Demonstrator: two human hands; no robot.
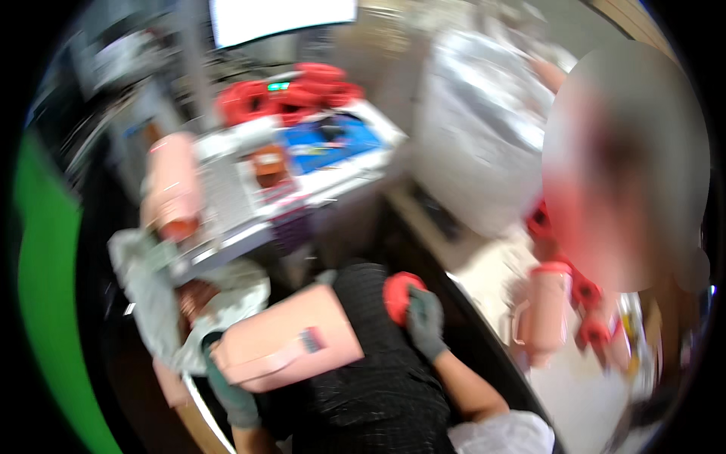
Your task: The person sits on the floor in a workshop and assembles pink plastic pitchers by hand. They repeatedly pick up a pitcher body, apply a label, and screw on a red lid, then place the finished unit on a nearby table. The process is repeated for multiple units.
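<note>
A pink tumbler lies tilted across my lap at the left. Its handle carries a small dark and red label. Wrapped round one end of it is my left hand, in a grey-green glove and closed; the tumbler covers part of the fingers. In a grey glove, my right hand grips a round red lid by its edge, over my dark-clothed thigh. The lid and the tumbler are apart. Motion blur softens the picture.
More pink tumblers stand on the left workbench and the right table. Red lids are heaped below a screen. A large white sack stands beyond. At the left hangs a plastic bag. Another person is close at right.
</note>
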